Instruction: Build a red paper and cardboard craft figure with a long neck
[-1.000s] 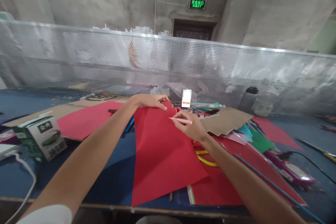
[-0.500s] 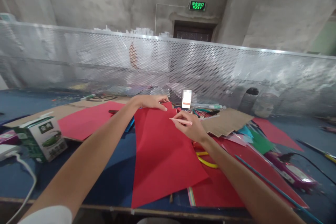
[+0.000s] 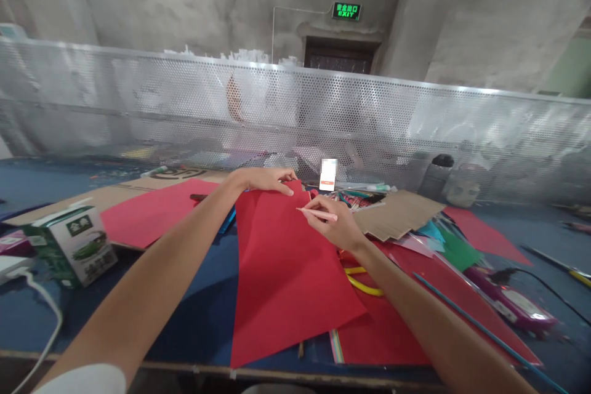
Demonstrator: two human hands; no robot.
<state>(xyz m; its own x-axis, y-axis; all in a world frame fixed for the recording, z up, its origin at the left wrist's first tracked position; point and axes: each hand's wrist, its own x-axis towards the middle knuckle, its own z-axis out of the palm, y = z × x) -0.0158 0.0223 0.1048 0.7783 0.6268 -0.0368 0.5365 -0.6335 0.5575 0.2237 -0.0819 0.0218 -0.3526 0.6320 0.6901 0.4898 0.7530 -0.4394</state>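
A large red paper sheet (image 3: 286,271) lies in front of me on the blue table (image 3: 198,314). My left hand (image 3: 268,180) rests on the sheet's far top edge, fingers pressed down on it. My right hand (image 3: 335,225) is closed round a thin pink pencil (image 3: 318,215), whose tip touches the red sheet near its right edge. Both forearms reach forward across the table.
A second red sheet (image 3: 152,212) lies on cardboard (image 3: 111,194) at left. A green and white carton (image 3: 76,246) and a white cable (image 3: 46,314) sit at far left. Cardboard (image 3: 401,212), coloured papers, a yellow loop (image 3: 362,283), a thin blue rod (image 3: 484,329) and a purple tool (image 3: 512,301) crowd the right. A perforated metal screen (image 3: 295,117) closes the back.
Almost nothing differs; both hands stay on the red sheet, and the pencil tip has barely shifted.
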